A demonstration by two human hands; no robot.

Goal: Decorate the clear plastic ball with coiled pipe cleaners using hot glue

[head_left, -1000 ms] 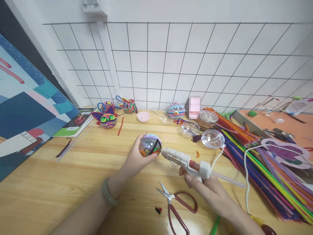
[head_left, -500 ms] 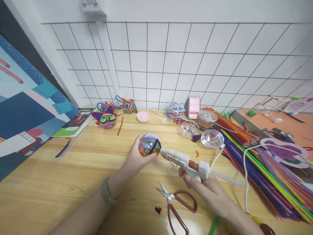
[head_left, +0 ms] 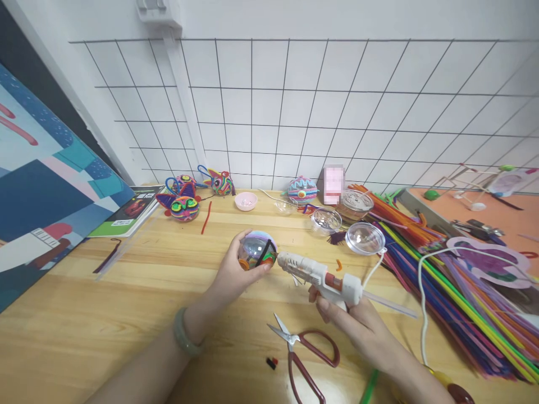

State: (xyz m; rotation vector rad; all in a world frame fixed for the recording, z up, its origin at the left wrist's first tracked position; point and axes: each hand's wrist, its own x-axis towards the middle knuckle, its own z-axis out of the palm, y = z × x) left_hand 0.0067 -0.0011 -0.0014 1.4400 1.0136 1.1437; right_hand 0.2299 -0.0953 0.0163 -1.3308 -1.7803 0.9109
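My left hand [head_left: 241, 264] is closed around a clear plastic ball [head_left: 255, 246] partly covered with coloured pipe cleaners, a black strip running across its right side. In my right hand [head_left: 349, 320] is a white hot glue gun [head_left: 314, 271], gripped by its handle, a clear glue stick [head_left: 391, 304] poking out of the back. The gun's nozzle points left and sits at the ball's right edge; whether it touches cannot be made out. Below the gun lie scissors [head_left: 291, 338] with dark red handles, blades apart. Small black and red pipe cleaner bits [head_left: 272, 363] rest beside them.
Finished pipe cleaner balls [head_left: 185, 207] stand at the back left, near a pink bowl [head_left: 246, 201]. Clear half shells [head_left: 365, 238] sit at the back right. A large bundle of pipe cleaners [head_left: 458, 303] fills the right side, with the white cord [head_left: 423, 303] looping over it.
The glue gun's nozzle has shifted very slightly against the ball's right edge. Both hands keep their grips, and the view has moved a little.
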